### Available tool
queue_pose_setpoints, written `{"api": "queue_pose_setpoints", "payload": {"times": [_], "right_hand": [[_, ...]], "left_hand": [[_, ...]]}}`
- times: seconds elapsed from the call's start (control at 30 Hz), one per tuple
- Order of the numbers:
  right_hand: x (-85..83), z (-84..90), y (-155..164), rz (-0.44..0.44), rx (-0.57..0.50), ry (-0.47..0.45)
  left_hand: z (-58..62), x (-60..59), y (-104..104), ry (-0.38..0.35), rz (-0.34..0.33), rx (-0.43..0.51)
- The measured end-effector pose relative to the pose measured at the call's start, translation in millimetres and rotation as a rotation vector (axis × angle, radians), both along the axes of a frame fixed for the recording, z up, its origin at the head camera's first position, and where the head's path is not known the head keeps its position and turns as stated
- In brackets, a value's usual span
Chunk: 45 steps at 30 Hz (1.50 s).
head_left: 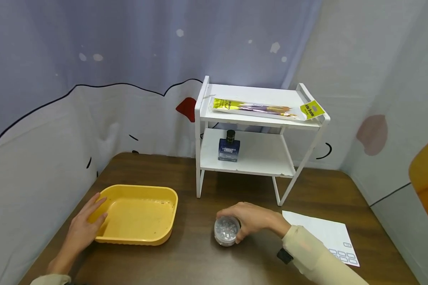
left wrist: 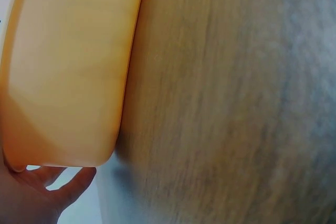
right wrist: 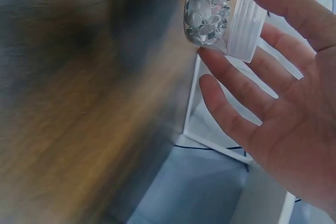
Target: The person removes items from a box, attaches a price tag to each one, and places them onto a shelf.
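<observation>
A small clear plastic jar (head_left: 226, 230) with a translucent ribbed lid is gripped from above by my right hand (head_left: 251, 219). In the right wrist view the jar (right wrist: 210, 11) holds shiny clear rounded beads, with thumb and fingers on either side of the lid. To the left lies a yellow rectangular tray (head_left: 139, 217) with nothing in it. My left hand (head_left: 83, 225) rests at its left end, the fingers spread and reaching over the rim. From the left wrist, fingers also touch the outside of the tray (left wrist: 68, 66).
A white two-tier shelf (head_left: 247, 152) stands at the back, bearing a packet of artist brushes (head_left: 264, 109) on top and a dark blue bottle (head_left: 229, 147) below. A printed white sheet (head_left: 317, 229) lies right of it on the brown table (head_left: 185, 261). Curtains hang behind.
</observation>
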State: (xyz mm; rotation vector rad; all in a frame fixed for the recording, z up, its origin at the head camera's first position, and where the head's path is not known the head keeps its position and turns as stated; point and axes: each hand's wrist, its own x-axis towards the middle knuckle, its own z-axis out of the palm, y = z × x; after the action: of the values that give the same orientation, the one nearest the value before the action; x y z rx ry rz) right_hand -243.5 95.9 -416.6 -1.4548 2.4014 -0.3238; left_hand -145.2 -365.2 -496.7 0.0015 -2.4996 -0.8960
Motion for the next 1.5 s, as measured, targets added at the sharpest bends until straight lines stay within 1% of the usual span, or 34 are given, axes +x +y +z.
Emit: {"api": "queue_pose_setpoints", "payload": {"times": [0.17, 0.33, 0.6, 0.77, 0.93, 1.17, 1.27, 1.43, 1.5], "right_hand": [[1.7, -9.7, 7, -0.028, -0.005, -0.02], [3.7, -17.1, 9, -0.038, -0.021, -0.033], [3.8, -24.4, 12, -0.07, -0.024, -0.045], [3.8, -26.7, 13, -0.077, -0.036, -0.041], [3.6, -30.3, 14, -0.063, -0.065, -0.053], [4.1, -32.8, 18, -0.072, -0.094, -0.067], [4.2, -32.0, 22, -0.099, -0.13, -0.113], [3.5, -29.2, 35, -0.164, -0.207, -0.248], [2.9, -28.2, 43, -0.186, -0.228, -0.284]], "left_hand": [[-2.2, 0.2, -1, 0.01, -0.002, 0.003], [-0.6, 0.1, 0, 0.011, 0.0, 0.009], [0.6, -2.0, 1, 0.052, -0.007, 0.007], [3.2, -1.9, 1, 0.028, -0.002, 0.014], [5.2, -0.4, 1, -0.001, -0.007, 0.013], [2.4, -1.7, -1, -0.009, -0.025, -0.017], [2.7, -2.3, -1, -0.018, -0.028, -0.014], [4.1, -2.7, 0, -0.014, -0.025, -0.025], [5.3, -3.1, 0, -0.014, -0.027, -0.036]]}}
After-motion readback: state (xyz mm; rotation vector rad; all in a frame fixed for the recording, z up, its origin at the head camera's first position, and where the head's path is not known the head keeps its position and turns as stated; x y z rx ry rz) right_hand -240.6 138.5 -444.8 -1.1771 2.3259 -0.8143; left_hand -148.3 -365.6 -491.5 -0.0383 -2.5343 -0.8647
